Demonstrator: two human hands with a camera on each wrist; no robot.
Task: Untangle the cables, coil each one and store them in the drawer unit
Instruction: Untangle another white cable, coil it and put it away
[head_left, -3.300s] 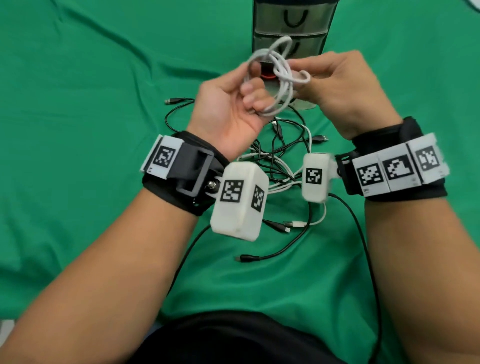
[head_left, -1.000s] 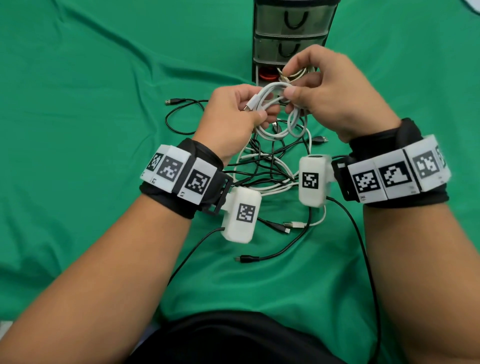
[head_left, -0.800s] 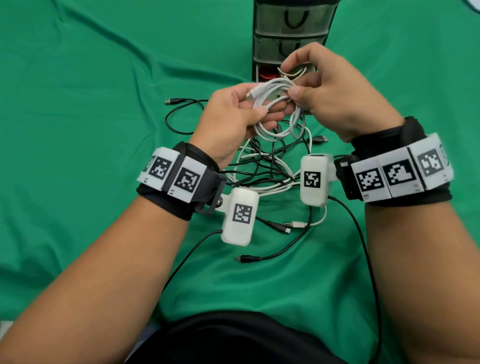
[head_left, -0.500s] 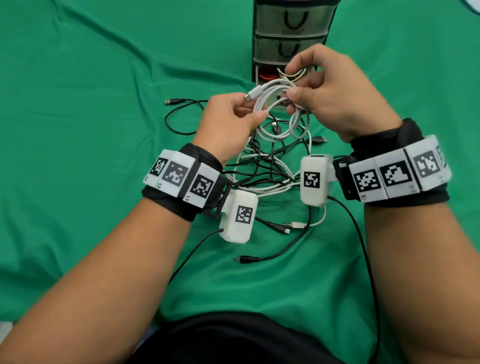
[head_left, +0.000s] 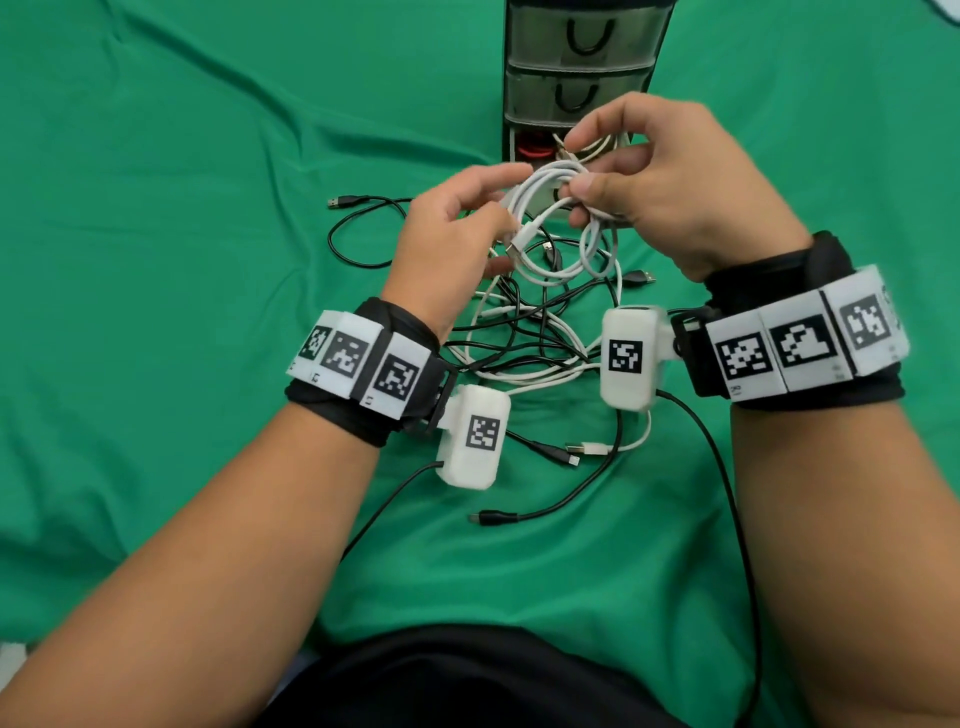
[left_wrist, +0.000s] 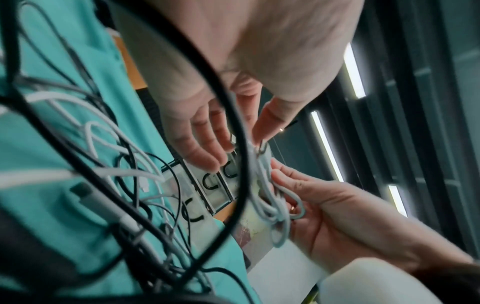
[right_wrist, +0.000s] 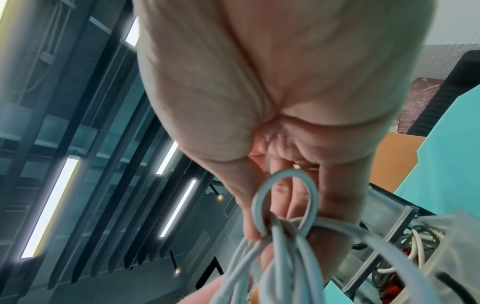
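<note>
Coils of smooth white cable (head_left: 545, 184) in right hand (head_left: 675, 197)

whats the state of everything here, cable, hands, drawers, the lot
white cable, coiled in loops, held in the air
right hand, pinching the white cable
left hand, thumb on the white cable, grip unclear
drawers, top two shut, bottom one open with cables inside
loose cables, tangled on the green cloth
</note>
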